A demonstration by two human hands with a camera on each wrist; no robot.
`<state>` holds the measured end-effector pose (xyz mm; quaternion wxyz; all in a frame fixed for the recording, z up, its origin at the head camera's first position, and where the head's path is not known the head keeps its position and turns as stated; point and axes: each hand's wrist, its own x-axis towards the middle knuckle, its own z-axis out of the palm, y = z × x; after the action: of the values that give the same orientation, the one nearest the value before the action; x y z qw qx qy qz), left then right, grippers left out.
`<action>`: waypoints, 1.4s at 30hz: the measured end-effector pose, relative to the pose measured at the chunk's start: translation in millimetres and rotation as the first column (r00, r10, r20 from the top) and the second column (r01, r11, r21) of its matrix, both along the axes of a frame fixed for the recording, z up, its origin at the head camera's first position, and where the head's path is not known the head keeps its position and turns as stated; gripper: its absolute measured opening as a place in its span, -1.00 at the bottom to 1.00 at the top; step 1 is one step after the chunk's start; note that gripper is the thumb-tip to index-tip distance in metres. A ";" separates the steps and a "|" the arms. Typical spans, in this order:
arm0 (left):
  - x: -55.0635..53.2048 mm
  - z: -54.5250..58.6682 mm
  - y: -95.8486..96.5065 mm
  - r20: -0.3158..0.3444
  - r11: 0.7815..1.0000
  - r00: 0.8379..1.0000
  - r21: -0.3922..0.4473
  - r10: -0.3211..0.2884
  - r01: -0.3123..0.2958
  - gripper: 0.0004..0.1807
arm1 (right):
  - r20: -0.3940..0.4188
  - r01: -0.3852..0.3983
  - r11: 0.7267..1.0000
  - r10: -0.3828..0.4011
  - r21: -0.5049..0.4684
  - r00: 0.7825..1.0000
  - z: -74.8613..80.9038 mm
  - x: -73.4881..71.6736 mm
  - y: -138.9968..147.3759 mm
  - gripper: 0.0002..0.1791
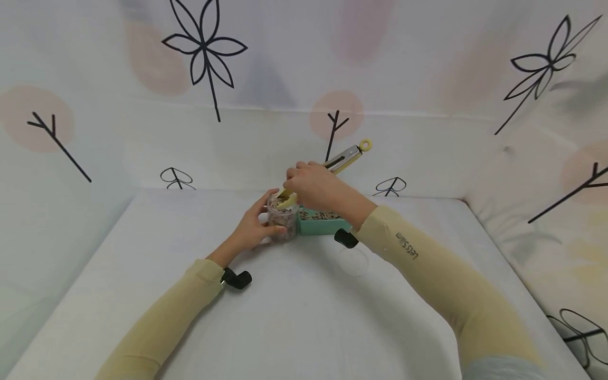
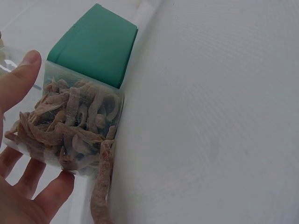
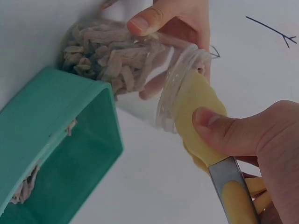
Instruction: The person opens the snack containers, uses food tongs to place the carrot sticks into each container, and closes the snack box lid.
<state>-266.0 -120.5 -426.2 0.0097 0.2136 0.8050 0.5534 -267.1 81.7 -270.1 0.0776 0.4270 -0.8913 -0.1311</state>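
My left hand [image 1: 249, 228] grips a clear plastic jar [image 3: 135, 65], thumb on one side and fingers on the other. Brownish dried strips fill much of the jar. My right hand [image 1: 315, 187] holds a pair of tongs [image 1: 344, 160] low down near their yellow head [image 3: 201, 116]. That head is at the jar's mouth, partly inside; what it pinches is hidden. Touching or almost touching the jar is a green box [image 1: 323, 227] with more dried pieces in it. One long strip [image 2: 102, 186] lies outside the jar, on the table next to it.
A clear round lid [image 1: 353, 262] lies on the white table [image 1: 294, 316], nearer to me than the green box. Behind the table hangs a pale cloth [image 1: 266, 142] with plant drawings. Each wrist wears a small black camera [image 1: 237, 278].
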 end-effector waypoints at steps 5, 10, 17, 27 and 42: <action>-0.5 0.1 0.6 0.009 1.000 1.000 0.000 0.000 0.000 0.10 | -0.009 0.016 1.000 -0.015 0.010 1.000 0.1 0.4 2.4 -0.50; -0.2 0.5 0.7 0.012 1.000 1.000 0.003 -0.004 0.004 0.11 | 0.008 0.028 1.000 -0.028 -0.007 1.000 2.2 1.7 6.1 -0.47; 0.4 -0.1 0.3 0.007 1.000 1.000 0.019 -0.008 0.008 0.09 | 0.115 0.091 0.987 -0.076 -0.131 0.990 7.1 3.3 29.3 -0.36; 0.7 0.8 0.4 0.003 1.000 1.000 0.007 -0.004 0.004 0.09 | 0.310 0.282 0.923 -0.197 -0.260 0.930 -10.4 -9.9 84.9 -0.31; 17.8 23.4 4.0 0.026 1.000 1.000 -0.012 -0.008 0.008 0.05 | 0.250 0.287 0.957 -0.289 0.043 0.924 -32.0 -32.2 98.3 -0.37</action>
<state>-248.2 -116.5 -402.8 0.0239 0.2096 0.8074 0.5510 -299.3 179.9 -302.1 -0.0583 0.3049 -0.9465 -0.0880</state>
